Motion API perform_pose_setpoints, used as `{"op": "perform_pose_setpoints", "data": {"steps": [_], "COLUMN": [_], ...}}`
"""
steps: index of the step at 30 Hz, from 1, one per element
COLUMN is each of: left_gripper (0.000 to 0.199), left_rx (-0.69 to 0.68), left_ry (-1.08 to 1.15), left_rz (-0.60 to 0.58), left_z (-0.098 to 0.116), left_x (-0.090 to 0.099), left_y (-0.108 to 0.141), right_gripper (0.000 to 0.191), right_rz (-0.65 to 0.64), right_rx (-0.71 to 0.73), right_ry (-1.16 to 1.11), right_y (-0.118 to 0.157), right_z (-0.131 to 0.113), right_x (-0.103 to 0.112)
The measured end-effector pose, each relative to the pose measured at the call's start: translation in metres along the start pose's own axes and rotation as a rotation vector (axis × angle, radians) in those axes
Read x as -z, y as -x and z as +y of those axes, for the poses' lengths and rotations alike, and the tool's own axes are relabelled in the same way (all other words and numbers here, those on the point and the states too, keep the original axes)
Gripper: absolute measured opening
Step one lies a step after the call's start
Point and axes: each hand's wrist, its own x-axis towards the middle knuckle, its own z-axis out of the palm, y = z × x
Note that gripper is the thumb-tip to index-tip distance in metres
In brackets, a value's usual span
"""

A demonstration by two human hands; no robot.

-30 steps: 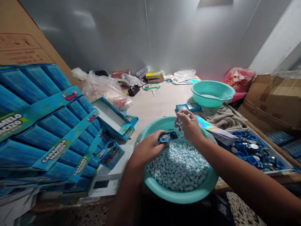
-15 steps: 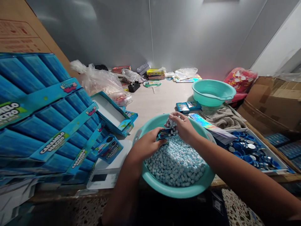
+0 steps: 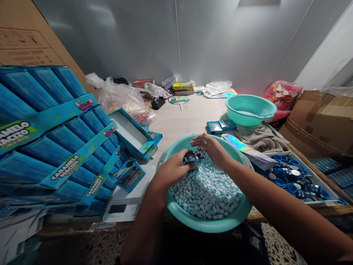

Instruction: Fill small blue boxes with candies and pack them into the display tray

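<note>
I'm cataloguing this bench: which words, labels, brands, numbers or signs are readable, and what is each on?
"CARAMELO MACIZO": two strips across the blue display stack.
"...AMELO ...ACIZO": the stack's top strip, start cut off by the picture's edge.
"CARAMELO", apparently: the small blue box by the white scale.
Too small or blurred: the pack in the left hand, pink logos, tall carton, yellow box.

Dim overall, soft glare on the grey wall [image 3: 154,40], light and shadow dappling the blue-white candies [image 3: 209,198], edges stretched!
</note>
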Motion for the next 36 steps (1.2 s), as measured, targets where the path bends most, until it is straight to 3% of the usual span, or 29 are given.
{"op": "perform_pose_setpoints", "data": {"steps": [6,11,17,21,26,36], "left_gripper": [0.040,0.046,0.052,0.055,0.051,0.048], "left_rx": [0.015,0.079,0.110,0.145,0.071,-0.024], "left_ry": [0.023,0.035,0.031,0.003,0.025,0.045], "left_rz": [0.022,0.049,0.084,0.097,0.076,0.042], "left_z": [-0.005,-0.003,0.001,0.001,-0.002,-0.005], "left_x": [-0.001,0.000,0.001,0.001,0.000,-0.001], "left_y": [-0.002,0.002,0.006,0.006,0.004,0.001], "right_gripper": [0.066,0.066,0.031,0.025,0.021,0.017], "right_rz": [-0.020,-0.026,-0.053,-0.094,-0.081,0.012], "right_rx": [-0.023,0.032,0.245,0.340,0.393,0.265], "right_ry": [0.070,0.138,0.681,0.861,0.930,0.796], "right_y": [0.000,0.001,0.002,0.004,0.005,0.001], "right_z": [0.002,0.003,0.007,0.008,0.008,0.003], "right_x": [0.001,-0.001,0.004,0.006,0.009,0.020]}}
